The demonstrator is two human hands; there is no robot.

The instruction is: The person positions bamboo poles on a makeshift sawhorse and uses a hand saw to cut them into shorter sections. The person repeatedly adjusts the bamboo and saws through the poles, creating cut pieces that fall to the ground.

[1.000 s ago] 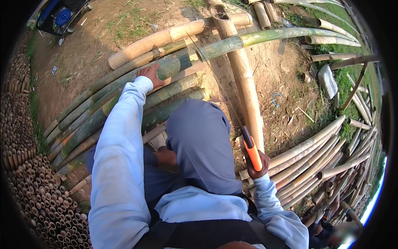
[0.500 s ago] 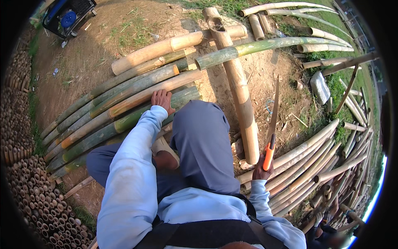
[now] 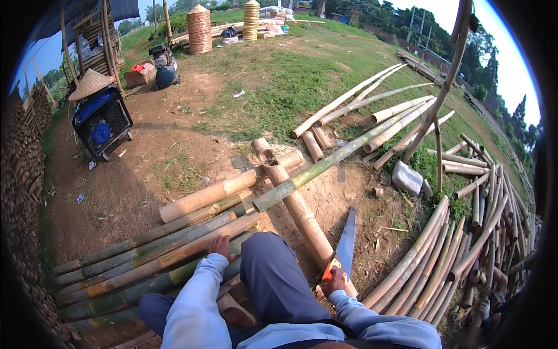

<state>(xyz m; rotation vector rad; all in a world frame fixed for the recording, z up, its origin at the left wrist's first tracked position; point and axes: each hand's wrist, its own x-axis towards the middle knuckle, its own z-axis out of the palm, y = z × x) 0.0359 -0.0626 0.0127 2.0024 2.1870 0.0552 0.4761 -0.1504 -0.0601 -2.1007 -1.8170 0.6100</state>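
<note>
My left hand (image 3: pixel 221 247) lies on the bamboo poles (image 3: pixel 165 256) at the left, its fingers spread over the tan one. My right hand (image 3: pixel 333 284) grips a handsaw (image 3: pixel 347 238) by its orange handle, the blade pointing up and away from me. Below that hand, at the lower end of a thick bamboo log (image 3: pixel 305 218), the saw hangs apart from or beside it; I cannot tell whether they touch. A long green bamboo pole (image 3: pixel 343 156) rests across this log, its cut end toward my bent knee.
Bamboo piles (image 3: pixel 427 256) fill the right side, near a pale block (image 3: pixel 407 178). A blue-black machine (image 3: pixel 103 122) with a woven hat (image 3: pixel 92 85) on top stands at the far left. Stacked bamboo pieces (image 3: pixel 26 174) line the left edge. Part of another person shows at the lower right.
The view has tilted up, showing more of the yard. My right hand has brought the saw leftward to the log and turned it so its blade shows broadside. My left hand stays on the poles.
</note>
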